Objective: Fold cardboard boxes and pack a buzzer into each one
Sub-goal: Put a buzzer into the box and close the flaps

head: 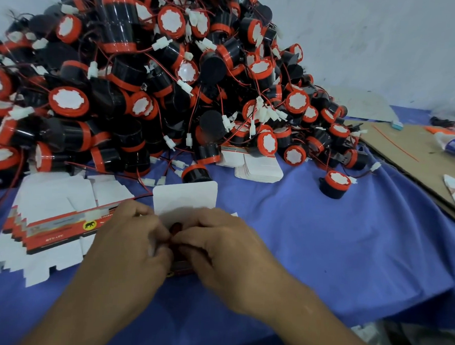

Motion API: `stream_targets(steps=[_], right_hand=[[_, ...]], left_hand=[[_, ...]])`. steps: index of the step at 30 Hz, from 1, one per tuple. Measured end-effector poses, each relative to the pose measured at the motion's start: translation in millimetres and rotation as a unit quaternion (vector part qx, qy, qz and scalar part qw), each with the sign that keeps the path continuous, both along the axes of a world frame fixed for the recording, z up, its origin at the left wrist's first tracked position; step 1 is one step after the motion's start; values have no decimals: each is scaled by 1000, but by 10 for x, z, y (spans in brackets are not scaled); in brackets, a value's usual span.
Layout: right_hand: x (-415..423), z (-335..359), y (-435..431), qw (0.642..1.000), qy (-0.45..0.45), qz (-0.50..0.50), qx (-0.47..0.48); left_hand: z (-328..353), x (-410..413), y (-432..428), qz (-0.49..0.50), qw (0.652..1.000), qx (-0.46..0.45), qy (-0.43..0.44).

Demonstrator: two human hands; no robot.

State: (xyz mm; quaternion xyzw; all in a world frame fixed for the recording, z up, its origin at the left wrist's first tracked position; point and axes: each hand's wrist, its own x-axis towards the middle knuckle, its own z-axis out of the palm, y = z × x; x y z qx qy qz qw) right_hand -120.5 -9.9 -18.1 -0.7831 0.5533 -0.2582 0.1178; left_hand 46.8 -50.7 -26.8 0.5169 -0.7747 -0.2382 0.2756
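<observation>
Box [184, 200] under assembly — front centre of the blue cloth [323, 245], white flap upright.
Left hand [134, 236] and right hand [217, 241] meet over it, fingers curled, pinching its body; flat boxes [50, 215] just left, buzzer pile [146, 87] behind.

Place: a small packing workshop.
Stock: a great heap of buzzers [147, 74] (black and red, wires trailing) against a bare wall [389, 35].
Bench: blue cloth [323, 245], stacked flat cartons [51, 209], cardboard sheet [408, 154].
</observation>
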Motion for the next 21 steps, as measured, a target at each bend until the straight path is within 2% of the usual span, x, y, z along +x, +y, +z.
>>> stream_targets(steps=[5, 11, 15, 21], right_hand=[[39, -27, 7, 999, 22, 19, 18], [6, -23, 36, 998, 1, 62, 19], [38, -35, 42, 998, 15, 51, 16], [27, -27, 64, 997, 44, 68, 9]], left_hand=[[-79, -1, -14, 48, 996, 22, 73], [-106, 42, 10, 49, 993, 10, 106], [-107, 111, -6, 33, 985, 14, 169], [-175, 154, -43, -12, 993, -82, 88]])
